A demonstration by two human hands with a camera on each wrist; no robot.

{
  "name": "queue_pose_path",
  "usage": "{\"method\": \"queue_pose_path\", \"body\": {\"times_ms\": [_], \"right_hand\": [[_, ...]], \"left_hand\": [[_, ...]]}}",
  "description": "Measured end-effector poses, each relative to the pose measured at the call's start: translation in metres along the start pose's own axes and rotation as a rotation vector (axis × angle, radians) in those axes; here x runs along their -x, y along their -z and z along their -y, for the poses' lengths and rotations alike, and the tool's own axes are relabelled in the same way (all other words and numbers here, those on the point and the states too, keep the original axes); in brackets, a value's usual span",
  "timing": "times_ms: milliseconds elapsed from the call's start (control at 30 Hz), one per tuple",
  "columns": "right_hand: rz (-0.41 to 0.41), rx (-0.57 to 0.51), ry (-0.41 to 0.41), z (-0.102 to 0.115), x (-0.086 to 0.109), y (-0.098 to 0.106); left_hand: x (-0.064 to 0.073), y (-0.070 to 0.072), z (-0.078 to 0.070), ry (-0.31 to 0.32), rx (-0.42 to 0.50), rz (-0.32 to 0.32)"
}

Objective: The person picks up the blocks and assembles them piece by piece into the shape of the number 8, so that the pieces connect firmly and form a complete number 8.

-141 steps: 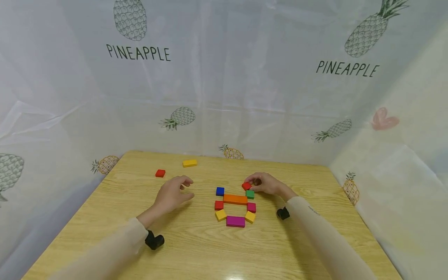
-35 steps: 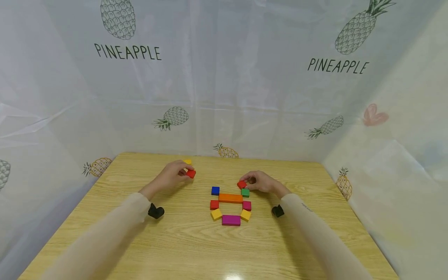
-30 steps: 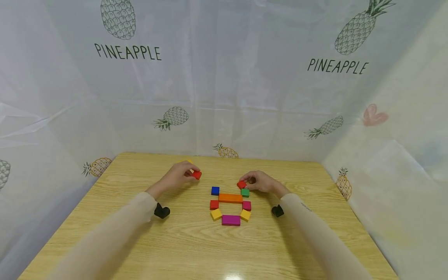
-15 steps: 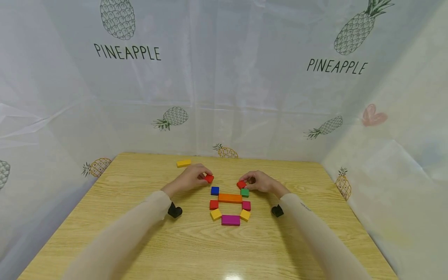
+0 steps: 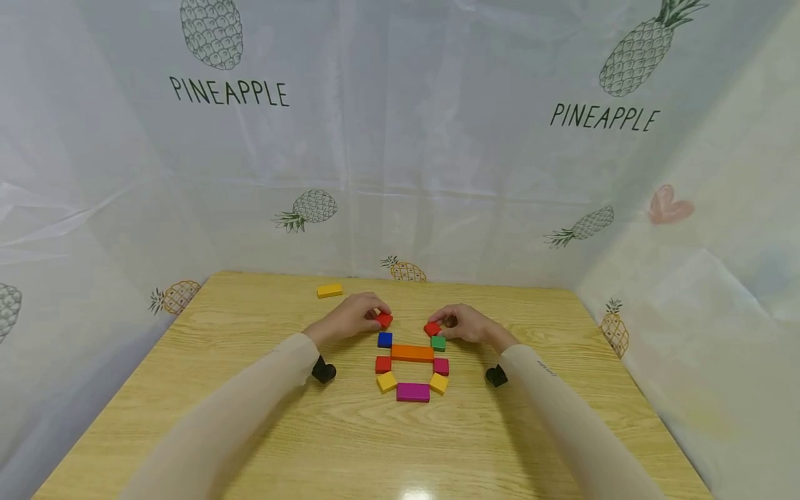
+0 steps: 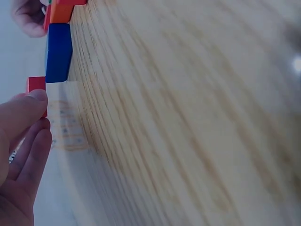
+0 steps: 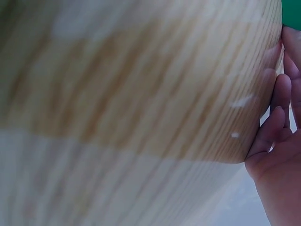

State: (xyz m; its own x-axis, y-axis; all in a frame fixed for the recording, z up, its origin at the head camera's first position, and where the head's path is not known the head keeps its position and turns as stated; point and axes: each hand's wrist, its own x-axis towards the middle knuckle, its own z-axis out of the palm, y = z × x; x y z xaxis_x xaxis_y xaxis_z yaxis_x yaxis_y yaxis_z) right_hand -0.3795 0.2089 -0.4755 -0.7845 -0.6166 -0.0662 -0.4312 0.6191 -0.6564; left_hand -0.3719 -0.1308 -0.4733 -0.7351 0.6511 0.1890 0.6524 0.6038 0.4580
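My left hand [image 5: 351, 317] pinches a red block [image 5: 384, 320] between thumb and fingers, just behind the blue block [image 5: 385, 339]. In the left wrist view that red block [image 6: 36, 84] shows beside the blue block [image 6: 59, 52]. My right hand [image 5: 467, 324] holds another red block [image 5: 432, 329] by its fingertips, right behind the green block [image 5: 438, 344]. An orange bar [image 5: 412, 353] lies between the blue and green blocks. In front of it are a red block [image 5: 383, 364], a magenta block [image 5: 440, 367], two yellow blocks [image 5: 387, 382] and a magenta bar [image 5: 412, 392].
A yellow bar [image 5: 330, 291] lies near the back edge of the wooden table [image 5: 375, 451], behind my left hand. A white curtain [image 5: 437, 173] printed with pineapples stands behind and beside the table. Black wrist cameras [image 5: 323, 370] hang under both sleeves.
My left hand has picked up the red block from the back left and carried it right, to behind the blue block. The right hand stays at its red block.
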Motion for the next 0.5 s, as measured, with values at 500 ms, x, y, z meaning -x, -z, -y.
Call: {"method": "queue_pose_path", "body": {"times_ms": [500], "right_hand": [[-0.004, -0.008, -0.009, 0.0003, 0.0001, -0.0002]], "left_hand": [[-0.0097, -0.0054, 0.0003, -0.027, -0.021, 0.065]]}}
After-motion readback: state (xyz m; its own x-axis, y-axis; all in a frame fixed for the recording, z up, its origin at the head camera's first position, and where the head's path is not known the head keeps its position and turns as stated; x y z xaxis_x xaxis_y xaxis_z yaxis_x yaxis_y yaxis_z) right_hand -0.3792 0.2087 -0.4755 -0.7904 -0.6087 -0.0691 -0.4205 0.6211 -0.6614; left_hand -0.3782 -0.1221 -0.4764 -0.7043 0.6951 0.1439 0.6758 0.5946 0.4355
